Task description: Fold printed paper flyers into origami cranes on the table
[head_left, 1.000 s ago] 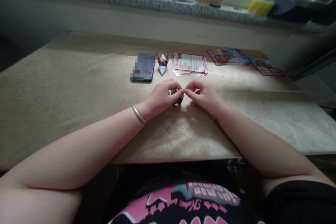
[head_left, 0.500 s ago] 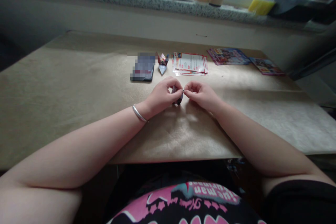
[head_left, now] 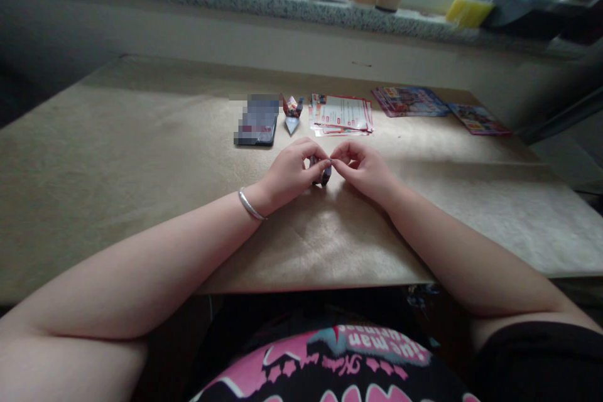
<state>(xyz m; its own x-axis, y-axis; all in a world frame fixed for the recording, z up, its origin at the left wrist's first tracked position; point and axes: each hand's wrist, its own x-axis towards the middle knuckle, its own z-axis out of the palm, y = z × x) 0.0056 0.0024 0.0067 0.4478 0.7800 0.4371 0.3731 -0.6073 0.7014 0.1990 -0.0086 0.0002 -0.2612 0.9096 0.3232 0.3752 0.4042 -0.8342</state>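
Presently, left hand [head_left: 293,166] and right hand [head_left: 370,168] tightly pinch small dark folded paper [head_left: 325,178], well inside beige tabletop [head_left: 320,257]'s front edge.

Left hand [head_left: 293,169]: thumb and finger pinching a small folded piece [head_left: 323,177]
Right hand [head_left: 367,168]: fingertips pinched at that piece's right edge
Paper figure [head_left: 292,122]: beyond the grip, slightly left
Dark slab [head_left: 264,125]: beyond the grip, farther left
Red-edged sheets [head_left: 343,113]: beyond the grip, slightly right
Bangle [head_left: 250,205]: left wrist, nearer than the grip
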